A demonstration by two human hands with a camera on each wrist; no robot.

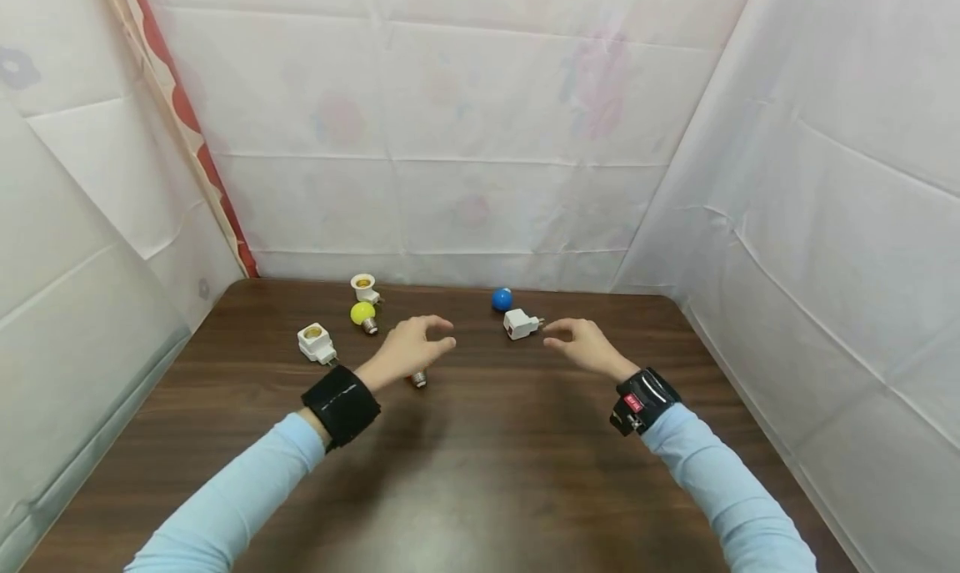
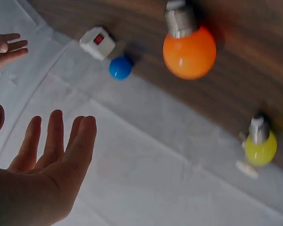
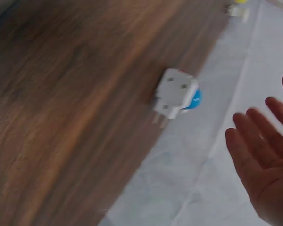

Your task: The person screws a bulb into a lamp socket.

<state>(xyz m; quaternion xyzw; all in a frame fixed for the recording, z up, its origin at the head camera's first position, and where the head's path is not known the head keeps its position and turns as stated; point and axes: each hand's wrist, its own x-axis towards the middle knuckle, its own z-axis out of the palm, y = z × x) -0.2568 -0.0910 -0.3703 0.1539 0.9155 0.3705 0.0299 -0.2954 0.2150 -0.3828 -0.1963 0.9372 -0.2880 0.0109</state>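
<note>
My left hand [image 1: 411, 348] hovers over the table with fingers and thumb parted and nothing between them. Beneath it lies an orange light bulb [image 2: 189, 52], of which only the screw base shows in the head view. A yellow bulb [image 1: 362, 313] lies just beyond that hand, to its left. On the right, my right hand [image 1: 588, 348] is held with loosely bent, empty fingers. Its fingertips are close to the prongs of a white plug-in lamp socket [image 1: 519, 324], which has a red switch [image 2: 98, 39]. Right behind this socket rests a blue bulb [image 1: 502, 299].
A white socket with a round rim [image 1: 363, 282] stands behind the yellow bulb. Farther left sits a square white plug-in socket [image 1: 315, 344]. White cloth walls [image 1: 465, 206] enclose the brown wooden table [image 1: 480, 473] at the back and both sides.
</note>
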